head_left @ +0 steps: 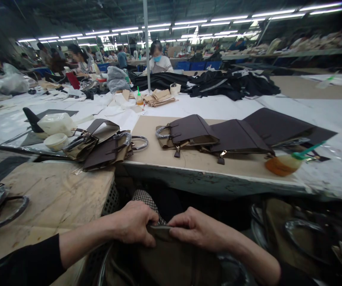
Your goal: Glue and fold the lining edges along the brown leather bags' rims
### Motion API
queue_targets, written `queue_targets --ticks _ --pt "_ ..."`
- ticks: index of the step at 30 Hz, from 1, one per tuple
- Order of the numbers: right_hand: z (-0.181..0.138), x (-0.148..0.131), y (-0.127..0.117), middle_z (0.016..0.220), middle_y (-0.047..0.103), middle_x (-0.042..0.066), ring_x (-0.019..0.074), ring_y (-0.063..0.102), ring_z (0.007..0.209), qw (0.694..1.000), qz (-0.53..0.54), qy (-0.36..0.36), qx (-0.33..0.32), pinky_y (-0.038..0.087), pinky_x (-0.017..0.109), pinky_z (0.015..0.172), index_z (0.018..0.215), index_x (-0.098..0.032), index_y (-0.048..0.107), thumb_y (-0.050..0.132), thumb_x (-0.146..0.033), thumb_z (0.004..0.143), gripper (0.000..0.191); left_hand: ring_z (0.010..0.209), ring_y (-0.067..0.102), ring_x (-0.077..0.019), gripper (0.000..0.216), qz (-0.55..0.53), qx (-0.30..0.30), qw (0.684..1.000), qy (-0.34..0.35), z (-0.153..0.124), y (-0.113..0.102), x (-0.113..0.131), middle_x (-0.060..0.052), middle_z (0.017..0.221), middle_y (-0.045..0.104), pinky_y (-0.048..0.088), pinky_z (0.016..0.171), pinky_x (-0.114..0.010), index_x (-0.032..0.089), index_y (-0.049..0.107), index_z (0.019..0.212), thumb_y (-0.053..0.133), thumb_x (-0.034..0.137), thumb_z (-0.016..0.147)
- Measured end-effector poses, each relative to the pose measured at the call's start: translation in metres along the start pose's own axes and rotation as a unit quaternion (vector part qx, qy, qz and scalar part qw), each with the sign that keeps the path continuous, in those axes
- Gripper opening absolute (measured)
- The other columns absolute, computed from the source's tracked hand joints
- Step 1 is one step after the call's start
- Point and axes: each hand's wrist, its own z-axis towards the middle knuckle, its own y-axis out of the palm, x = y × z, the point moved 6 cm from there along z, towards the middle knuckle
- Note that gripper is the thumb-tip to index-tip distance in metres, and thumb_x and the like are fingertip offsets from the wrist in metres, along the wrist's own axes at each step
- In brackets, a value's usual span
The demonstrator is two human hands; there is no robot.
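Note:
My left hand and my right hand pinch the upper edge of a dark olive-brown handbag low in front of me. Both thumbs and fingers press on the edge, close to each other. The bag's lower part runs out of view, and its body is dark. On the table ahead lie several dark brown handbags with plastic-wrapped handles and small hanging locks. Another pile of handbags lies to the left, partly over the table's edge.
A bottle of amber liquid lies at the table's right edge. A white bowl and a plastic container stand at left. More bags fill the lower right. Behind are dark fabric, a pole and several people.

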Motion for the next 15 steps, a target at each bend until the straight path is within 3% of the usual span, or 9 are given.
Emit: queue_targets --ticks 4,8,11,15 --pt "-0.002 -0.008 0.001 0.060 0.044 -0.005 0.0088 0.036 0.054 0.995 -0.091 -0.031 0.033 0.026 0.021 0.049 0.090 -0.015 0.074 0.050 -0.033 0.095 0.029 0.059 0.052 -0.0146 0.024 0.026 -0.001 1.000 0.003 -0.002 -0.002 0.001 0.006 0.057 0.054 0.026 0.049 -0.022 0.024 0.067 0.067 0.083 0.040 0.061" --pt "-0.001 -0.007 0.003 0.058 0.040 -0.006 0.0075 0.034 0.051 0.990 -0.126 -0.045 0.051 0.025 0.021 0.048 0.084 -0.015 0.072 0.051 -0.027 0.093 0.026 0.061 0.056 -0.0155 0.036 0.026 0.004 0.999 0.036 -0.008 -0.006 0.007 0.005 0.059 0.056 0.028 0.051 -0.022 0.025 0.069 0.078 0.073 0.060 0.072" --pt "-0.001 -0.005 0.005 0.056 0.034 -0.007 0.0072 0.030 0.051 0.989 -0.130 -0.038 0.064 0.022 0.022 0.047 0.075 -0.014 0.069 0.052 -0.026 0.092 0.026 0.060 0.055 -0.0133 0.033 0.032 0.015 0.995 0.090 -0.012 -0.008 0.015 0.004 0.062 0.058 0.030 0.054 -0.023 0.024 0.067 0.080 0.053 0.050 0.093" --pt "-0.003 -0.007 0.006 0.057 0.036 -0.007 0.0076 0.032 0.052 0.989 -0.126 -0.031 0.068 0.023 0.022 0.048 0.079 -0.015 0.070 0.051 -0.029 0.094 0.028 0.057 0.051 -0.0126 0.037 0.067 0.027 0.989 0.129 -0.012 -0.003 0.018 0.003 0.059 0.055 0.030 0.056 -0.025 0.021 0.060 0.070 0.044 0.038 0.099"
